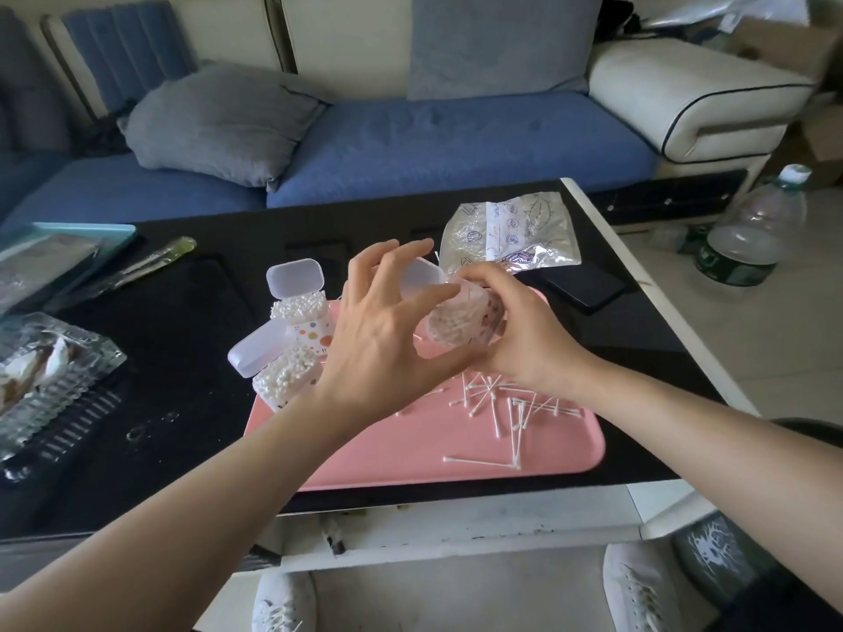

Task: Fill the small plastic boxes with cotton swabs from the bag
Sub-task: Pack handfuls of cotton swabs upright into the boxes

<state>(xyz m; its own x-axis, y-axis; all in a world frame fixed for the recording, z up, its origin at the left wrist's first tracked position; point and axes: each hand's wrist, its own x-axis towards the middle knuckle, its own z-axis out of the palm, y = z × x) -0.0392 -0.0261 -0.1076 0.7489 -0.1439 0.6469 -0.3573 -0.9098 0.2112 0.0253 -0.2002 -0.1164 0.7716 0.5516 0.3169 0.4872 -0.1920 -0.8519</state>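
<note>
Right hand grips the small plastic box by its sides; left hand is spread at its 9 o'clock. The box seems light and slippery, so hold it gently.

I see a black-topped table with a white edge. A pink tray lies on it, close to the near edge. Beyond the tray's far right corner lies the crinkled clear bag, and just right of that corner a black phone. Well left of the tray sits clear plastic packaging. Farther back on that left side lie a yellow-handled tool and a light blue tray.
</note>
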